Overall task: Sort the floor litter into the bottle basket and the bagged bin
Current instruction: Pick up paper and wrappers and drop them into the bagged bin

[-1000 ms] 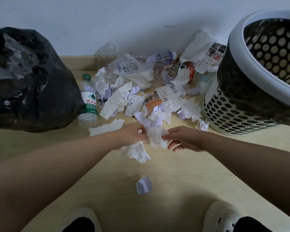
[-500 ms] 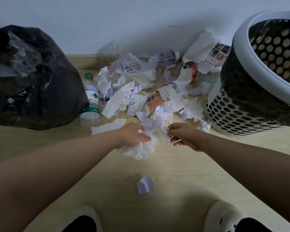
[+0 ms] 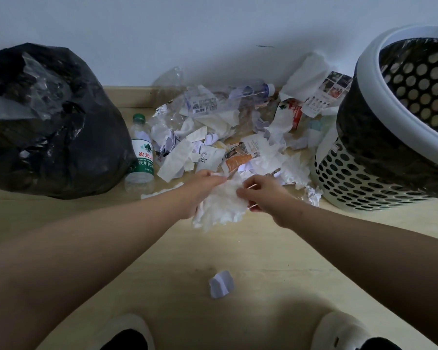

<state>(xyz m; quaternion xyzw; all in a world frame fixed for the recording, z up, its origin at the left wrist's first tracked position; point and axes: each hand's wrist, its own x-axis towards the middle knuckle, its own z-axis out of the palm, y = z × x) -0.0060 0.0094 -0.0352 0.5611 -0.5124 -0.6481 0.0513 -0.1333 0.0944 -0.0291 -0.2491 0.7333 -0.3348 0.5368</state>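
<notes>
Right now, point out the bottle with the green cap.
The green-capped bottle next to the black bag, with the green-and-white label. The clear bottle at the back of the litter has a white cap instead.

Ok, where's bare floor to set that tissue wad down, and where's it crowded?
Bare floor lies between the tissue wad, held by left hand and right hand, and the lone paper scrap, then back to the shoes. Another strip fronts the black bag. Crowded: the litter pile from the green-capped bottle to the perforated basket.
</notes>
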